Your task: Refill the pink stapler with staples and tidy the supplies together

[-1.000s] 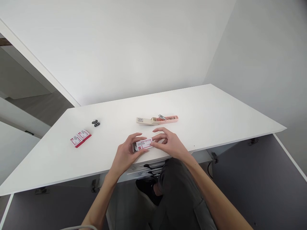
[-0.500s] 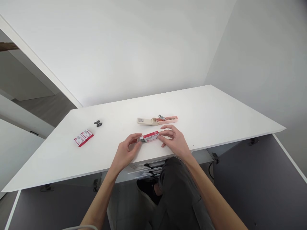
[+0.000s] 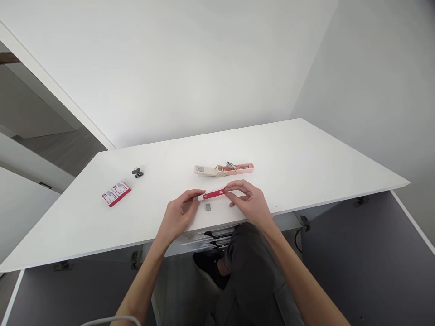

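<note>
Staple box (image 3: 214,194), its ends pinched in the grip of left hand (image 3: 177,217) and right hand (image 3: 253,206) near the surface's (image 3: 306,158) front edge; a staple strip (image 3: 208,207) lies beneath, and the open stapler (image 3: 224,169) behind it appears not yet loaded.

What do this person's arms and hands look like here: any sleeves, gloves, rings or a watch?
Both the left hand and right hand are ungloved, with no ring visible. The left arm and right arm are uncovered down to the frame's bottom edge: no sleeves, watch or wristband show. A thin white cable curves by the left arm there.
</note>
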Available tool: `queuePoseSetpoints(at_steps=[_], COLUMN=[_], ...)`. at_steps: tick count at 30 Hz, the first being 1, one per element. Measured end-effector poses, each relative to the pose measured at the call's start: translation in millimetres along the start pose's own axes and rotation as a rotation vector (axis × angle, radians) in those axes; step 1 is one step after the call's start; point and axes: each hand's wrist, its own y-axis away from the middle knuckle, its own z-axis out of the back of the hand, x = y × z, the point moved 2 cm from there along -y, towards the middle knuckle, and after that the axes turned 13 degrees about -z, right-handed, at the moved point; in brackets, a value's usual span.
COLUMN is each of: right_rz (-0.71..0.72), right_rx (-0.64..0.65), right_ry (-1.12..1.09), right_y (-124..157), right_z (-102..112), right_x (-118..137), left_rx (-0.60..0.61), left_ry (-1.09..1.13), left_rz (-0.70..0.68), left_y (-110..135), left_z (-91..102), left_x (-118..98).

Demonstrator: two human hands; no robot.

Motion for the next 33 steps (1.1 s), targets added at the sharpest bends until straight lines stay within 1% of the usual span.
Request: queuePoseSetpoints(at_steps=[5,12,16,22,28,33], right_rz=[-0.029,-0.044,-0.072,-0.091,-0.08,-0.074], right_rx=[-0.049,-0.057,-0.021,0.037,0.072,0.09], right_ry=[-0.028,-0.058,-0.051,0.017,0.01,0.046], right_y=[-2.1,-5.2,-4.9,-4.0,-2.7,-2.3], right_z=[-1.2,0.3,0.1,-0.5,0.5,0.3], right_x=[2.1,-0.3,0.4,1.6,3.9,3.4], left_rx=[0.03,0.054,0.048,-0.019,-0.029,0.003], left_ry=[0.013,0.065,0.042,0.033,0.046,0.04], left_rz=[0.027,0.032,0.049,0.116,0.112,0.08], left_y=[0.5,-0.5,0.4,0.2,-0.2,-0.5], left_z=[1.8,5.0,5.2,2.6,1.4,0.0], left_x=[-1.7,-1.9,1.0,2.3,2.0,-1.2])
